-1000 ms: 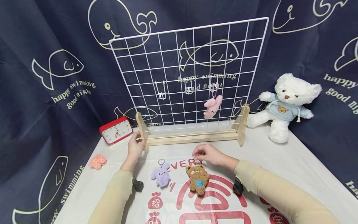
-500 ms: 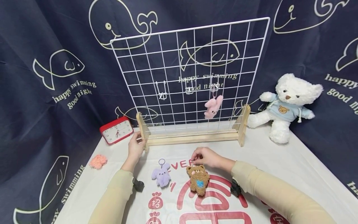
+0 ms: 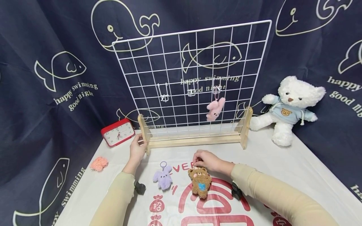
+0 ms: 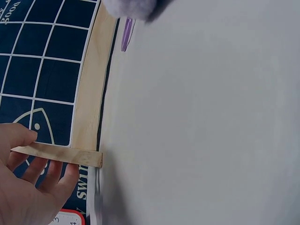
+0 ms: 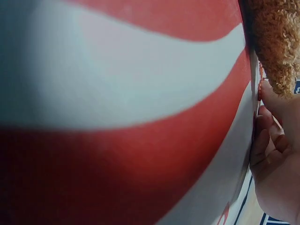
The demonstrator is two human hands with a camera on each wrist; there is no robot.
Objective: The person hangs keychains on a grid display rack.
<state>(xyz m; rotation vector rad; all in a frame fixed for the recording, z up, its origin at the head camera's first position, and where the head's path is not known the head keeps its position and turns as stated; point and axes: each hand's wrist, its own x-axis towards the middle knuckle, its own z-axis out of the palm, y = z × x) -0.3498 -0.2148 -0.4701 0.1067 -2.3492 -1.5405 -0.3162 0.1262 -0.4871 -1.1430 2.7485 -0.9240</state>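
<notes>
In the head view my left hand (image 3: 137,150) grips the left wooden foot (image 3: 144,131) of a white wire grid rack (image 3: 186,75); the left wrist view puts the thumb on one side of that wood (image 4: 70,153) and the fingers on the other. My right hand (image 3: 209,160) pinches the short bead chain (image 5: 260,79) at the head of a brown teddy bear keychain (image 3: 200,182), which lies face up on the table. Left of it lies a lilac plush keychain (image 3: 163,178) with a purple ring (image 3: 163,164). A pink bunny keychain (image 3: 215,109) hangs from a hook on the grid.
Two bare white hooks, a left hook (image 3: 163,94) and a middle hook (image 3: 191,91), sit on the grid. A red alarm clock (image 3: 118,132) and a coral yarn bundle (image 3: 99,164) are at the left. At the right sits a white teddy bear (image 3: 288,106) in a blue hoodie.
My right hand has moved slightly down and left to the top of the brown bear, and its fingers have closed at the chain. The left hand stays on the rack.
</notes>
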